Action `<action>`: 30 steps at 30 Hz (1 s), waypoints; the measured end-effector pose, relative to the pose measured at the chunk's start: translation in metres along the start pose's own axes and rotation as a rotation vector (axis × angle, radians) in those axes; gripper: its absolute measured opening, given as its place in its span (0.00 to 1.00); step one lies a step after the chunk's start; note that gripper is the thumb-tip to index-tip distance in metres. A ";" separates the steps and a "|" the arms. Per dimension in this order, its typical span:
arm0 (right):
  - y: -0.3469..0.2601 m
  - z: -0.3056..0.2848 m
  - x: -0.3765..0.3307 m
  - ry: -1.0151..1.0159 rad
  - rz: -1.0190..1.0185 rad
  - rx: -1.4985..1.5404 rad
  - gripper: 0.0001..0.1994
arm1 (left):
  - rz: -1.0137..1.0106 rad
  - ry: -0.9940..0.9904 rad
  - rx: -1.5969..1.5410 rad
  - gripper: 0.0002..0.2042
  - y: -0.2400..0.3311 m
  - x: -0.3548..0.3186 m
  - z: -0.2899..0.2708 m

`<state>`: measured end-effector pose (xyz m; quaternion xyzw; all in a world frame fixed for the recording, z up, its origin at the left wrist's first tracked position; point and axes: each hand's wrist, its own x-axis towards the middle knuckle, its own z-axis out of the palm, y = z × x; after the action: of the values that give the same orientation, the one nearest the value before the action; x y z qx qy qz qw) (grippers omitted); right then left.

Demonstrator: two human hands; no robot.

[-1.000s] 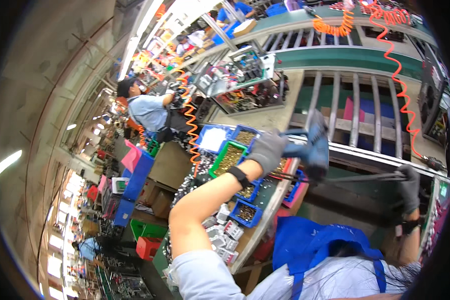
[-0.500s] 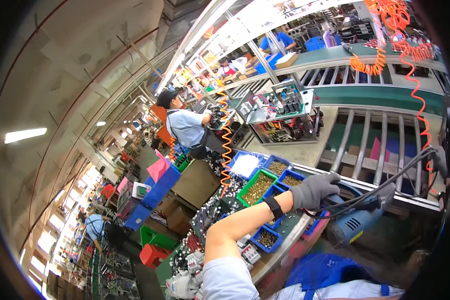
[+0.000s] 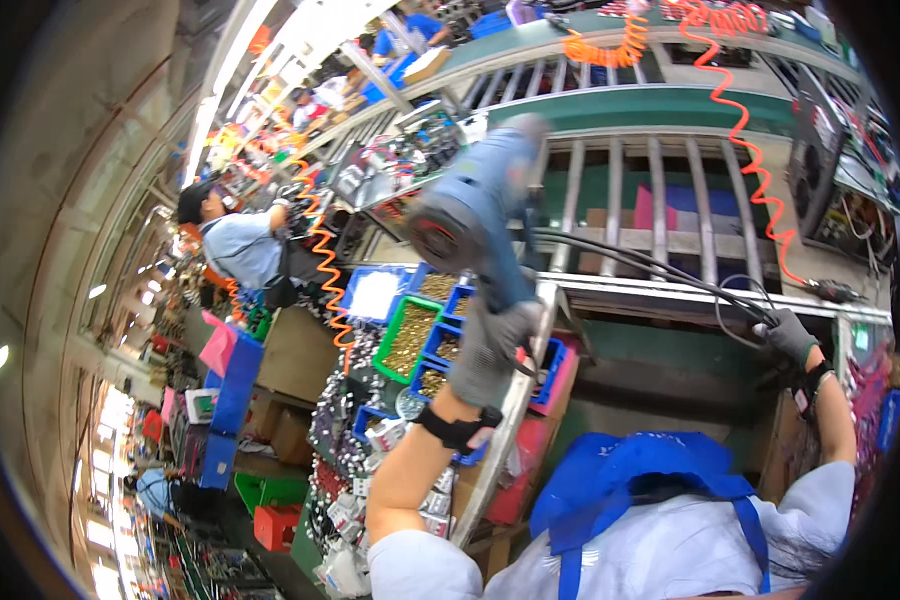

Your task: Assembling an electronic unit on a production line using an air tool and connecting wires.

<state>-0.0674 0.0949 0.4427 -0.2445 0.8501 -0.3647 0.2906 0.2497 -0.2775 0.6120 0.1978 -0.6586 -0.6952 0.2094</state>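
My left hand (image 3: 495, 350), in a grey glove, is closed round the handle of a blue heat gun (image 3: 475, 205). The gun is raised upright beside the roller conveyor, its round vented rear toward me and slightly blurred. A black cable (image 3: 650, 266) runs from near the gun across to my right hand (image 3: 792, 336), also gloved, whose fingers are wrapped round it at the right. Just left of my left hand stand a green bin (image 3: 383, 345) of brass-coloured small parts and several blue bins (image 3: 363, 418).
Metal rollers (image 3: 660, 205) lie in the conveyor ahead. A coiled orange air hose (image 3: 320, 240) hangs at left, a red one (image 3: 745, 120) at right. An open metal-cased unit (image 3: 820, 150) stands far right. Another person (image 3: 245, 245) works at the left.
My left hand has lifted the heat gun from low at the right to upright above the bench edge. The view has swung right, so my right arm and the right-hand unit now show.
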 end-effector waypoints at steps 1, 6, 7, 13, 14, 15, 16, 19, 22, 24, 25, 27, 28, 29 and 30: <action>0.034 0.002 0.003 0.094 -0.031 0.107 0.11 | 0.003 0.147 0.012 0.13 -0.003 0.005 -0.010; 0.059 -0.058 -0.048 0.288 -0.139 0.023 0.06 | -0.049 0.349 0.097 0.13 -0.024 0.043 -0.065; 0.085 -0.088 -0.052 0.311 -0.226 -0.126 0.07 | -0.075 0.379 0.214 0.14 -0.033 0.052 -0.077; -0.148 -0.181 -0.077 0.425 -1.285 -0.545 0.14 | 0.402 0.255 1.822 0.13 -0.005 0.050 -0.049; -0.156 -0.187 -0.071 0.612 -1.223 -0.662 0.13 | 0.490 0.124 1.845 0.09 0.000 0.051 -0.038; -0.192 -0.188 -0.135 0.579 -0.950 -0.374 0.11 | 0.615 0.038 1.760 0.09 -0.004 0.075 -0.008; -0.201 -0.207 -0.038 0.592 -1.229 -0.244 0.10 | 0.671 -0.021 1.928 0.07 -0.007 0.064 -0.014; -0.260 -0.188 -0.008 0.658 -1.155 -0.251 0.09 | 1.077 -0.199 1.951 0.03 -0.010 0.069 0.004; -0.309 -0.164 -0.022 0.717 -1.102 -0.163 0.12 | 1.225 -0.436 1.707 0.05 0.003 0.066 0.040; -0.303 -0.172 0.003 0.635 -1.058 -0.005 0.13 | 1.275 -0.495 1.631 0.07 0.011 0.061 0.054; -0.299 -0.182 0.021 0.585 -0.916 -0.036 0.13 | 1.316 -0.523 1.568 0.08 0.015 0.059 0.056; -0.273 -0.175 0.052 0.569 -0.641 -0.131 0.13 | 1.295 -0.590 1.533 0.10 0.020 0.047 0.049; -0.244 -0.171 0.101 0.489 -0.791 -0.288 0.19 | 1.186 -0.536 1.476 0.09 0.019 0.035 0.039; -0.217 -0.157 0.114 0.491 -0.641 -0.550 0.18 | 1.103 -0.494 1.399 0.08 0.016 0.029 0.035; -0.182 -0.133 0.128 0.406 -0.688 -0.517 0.14 | 0.954 -0.436 1.308 0.09 0.008 0.022 0.030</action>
<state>-0.2105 -0.0334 0.6162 -0.5001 0.8222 -0.2566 -0.0894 0.2147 -0.2648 0.6220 -0.1593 -0.9678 -0.0323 0.1922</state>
